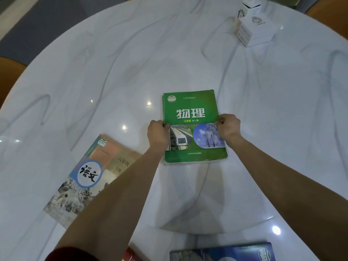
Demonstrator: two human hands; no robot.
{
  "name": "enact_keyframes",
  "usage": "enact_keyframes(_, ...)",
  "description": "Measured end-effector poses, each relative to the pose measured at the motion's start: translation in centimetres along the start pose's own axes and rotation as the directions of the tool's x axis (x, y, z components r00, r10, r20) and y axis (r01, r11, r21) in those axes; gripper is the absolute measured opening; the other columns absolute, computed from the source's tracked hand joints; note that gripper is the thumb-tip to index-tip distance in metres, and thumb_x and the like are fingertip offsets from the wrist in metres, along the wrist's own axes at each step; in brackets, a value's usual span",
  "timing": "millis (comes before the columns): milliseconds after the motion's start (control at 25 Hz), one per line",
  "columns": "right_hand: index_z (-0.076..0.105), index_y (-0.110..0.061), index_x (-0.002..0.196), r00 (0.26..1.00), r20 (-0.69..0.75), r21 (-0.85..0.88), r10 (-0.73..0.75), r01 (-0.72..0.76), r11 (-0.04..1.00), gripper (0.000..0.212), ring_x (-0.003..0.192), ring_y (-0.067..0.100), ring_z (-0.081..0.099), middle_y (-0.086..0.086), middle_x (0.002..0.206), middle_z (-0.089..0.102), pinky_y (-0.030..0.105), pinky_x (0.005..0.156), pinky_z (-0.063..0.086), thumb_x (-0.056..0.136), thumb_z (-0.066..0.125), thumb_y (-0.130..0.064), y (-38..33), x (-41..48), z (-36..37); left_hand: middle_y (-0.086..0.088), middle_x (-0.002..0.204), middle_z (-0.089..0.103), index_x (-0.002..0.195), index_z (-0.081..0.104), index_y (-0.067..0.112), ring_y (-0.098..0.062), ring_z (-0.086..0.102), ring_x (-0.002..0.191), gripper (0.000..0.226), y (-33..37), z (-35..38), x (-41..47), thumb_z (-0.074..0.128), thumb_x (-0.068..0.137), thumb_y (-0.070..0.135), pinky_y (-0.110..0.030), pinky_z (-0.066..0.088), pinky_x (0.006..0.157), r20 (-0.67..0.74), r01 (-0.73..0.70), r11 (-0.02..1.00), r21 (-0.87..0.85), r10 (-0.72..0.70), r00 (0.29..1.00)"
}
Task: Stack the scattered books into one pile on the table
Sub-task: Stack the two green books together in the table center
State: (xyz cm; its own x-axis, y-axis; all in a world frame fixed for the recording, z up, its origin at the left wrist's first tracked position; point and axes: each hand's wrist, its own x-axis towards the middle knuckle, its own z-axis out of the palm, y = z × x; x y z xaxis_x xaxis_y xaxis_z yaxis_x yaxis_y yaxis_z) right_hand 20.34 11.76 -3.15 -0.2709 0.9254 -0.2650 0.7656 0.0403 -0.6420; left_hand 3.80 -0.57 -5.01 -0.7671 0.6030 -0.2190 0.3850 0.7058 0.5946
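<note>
A green physics book [190,108] lies flat near the middle of the white marble table [131,63], with another green edge showing under its left side. My left hand [157,135] grips its left edge and my right hand [228,127] grips its right edge, thumbs on the cover. A beige and blue book with a landscape picture [84,178] lies at the lower left, partly under my left forearm. A blue book [222,252] shows at the bottom edge. A red corner of a thing [130,256] peeks out beside it.
A white tissue box [253,25] stands at the far right of the table. Brown chair parts show at the left and top right beyond the table's rim. The table has a raised round centre section [254,221].
</note>
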Motion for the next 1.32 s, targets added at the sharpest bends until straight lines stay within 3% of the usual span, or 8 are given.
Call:
enact_keyframes(200, 0.066, 0.006, 0.108, 1.0, 0.014, -0.011, 0.006, -0.006, 1.0, 0.026, 0.105, 0.037, 0.062, 0.025, 0.112, 0.068, 0.031, 0.093, 0.048, 0.091, 0.048, -0.002, -0.1, -0.3, -0.3, -0.022, 0.107, 0.065, 0.101, 0.067, -0.003, -0.034, 0.063, 0.094, 0.028, 0.5, -0.6, -0.5, 0.049, 0.096, 0.018, -0.036, 0.049, 0.077, 0.037, 0.019, 0.999, 0.035, -0.02, 0.999)
enact_keyframes(360, 0.062, 0.002, 0.118, 1.0, 0.025, -0.023, 0.012, -0.011, 1.0, 0.03, 0.112, 0.037, 0.059, 0.023, 0.121, 0.065, 0.034, 0.099, 0.046, 0.092, 0.047, -0.007, 0.8, -2.0, -0.9, -0.019, 0.117, 0.059, 0.119, 0.058, 0.001, -0.033, 0.059, 0.105, 0.03, 0.8, -1.6, -2.6, 0.045, 0.098, 0.018, -0.04, 0.049, 0.087, 0.038, -0.026, 0.994, 0.106, 0.022, 0.999)
enact_keyframes(640, 0.066, -0.004, 0.109, 0.993, 0.04, -0.17, -0.109, 0.114, 0.979, 0.025, 0.102, 0.036, 0.062, 0.021, 0.11, 0.068, 0.036, 0.087, 0.051, 0.092, 0.05, -0.013, 1.6, -7.0, -4.0, -0.019, 0.113, 0.059, 0.11, 0.063, 0.005, -0.034, 0.058, 0.102, 0.026, 1.4, -3.8, -7.5, 0.046, 0.096, 0.017, -0.041, 0.051, 0.082, 0.073, -0.242, 0.94, 0.241, 0.231, 0.97)
enact_keyframes(920, 0.068, -0.007, 0.103, 0.989, 0.009, -0.233, -0.148, 0.146, 0.962, 0.023, 0.095, 0.034, 0.063, 0.017, 0.105, 0.068, 0.036, 0.081, 0.052, 0.089, 0.053, -0.017, 4.9, -14.4, -5.8, -0.021, 0.11, 0.061, 0.106, 0.064, 0.002, -0.037, 0.059, 0.1, 0.023, 0.8, -3.8, -14.5, 0.049, 0.093, 0.014, -0.039, 0.05, 0.081, 0.151, -0.429, 0.881, 0.199, 0.405, 0.902)
enact_keyframes(1120, 0.068, -0.008, 0.101, 0.994, -0.019, -0.203, -0.104, 0.098, 0.974, 0.021, 0.09, 0.033, 0.064, 0.015, 0.102, 0.068, 0.038, 0.081, 0.055, 0.089, 0.053, -0.017, 7.9, -19.6, -5.9, -0.014, 0.12, 0.059, 0.12, 0.059, 0.008, -0.029, 0.058, 0.109, 0.03, -1.2, -3.0, -19.5, 0.048, 0.095, 0.02, -0.038, 0.051, 0.089, 0.254, -0.478, 0.861, 0.176, 0.429, 0.867)
enact_keyframes(1320, 0.068, -0.009, 0.097, 0.994, -0.044, -0.151, -0.096, 0.088, 0.985, 0.019, 0.087, 0.031, 0.064, 0.015, 0.099, 0.068, 0.039, 0.08, 0.056, 0.088, 0.054, -0.017, 11.6, -24.1, -6.5, -0.01, 0.117, 0.06, 0.119, 0.059, 0.011, -0.025, 0.059, 0.106, 0.029, -3.0, -2.6, -24.2, 0.047, 0.096, 0.023, -0.037, 0.051, 0.088, 0.291, -0.527, 0.828, 0.19, 0.466, 0.836)
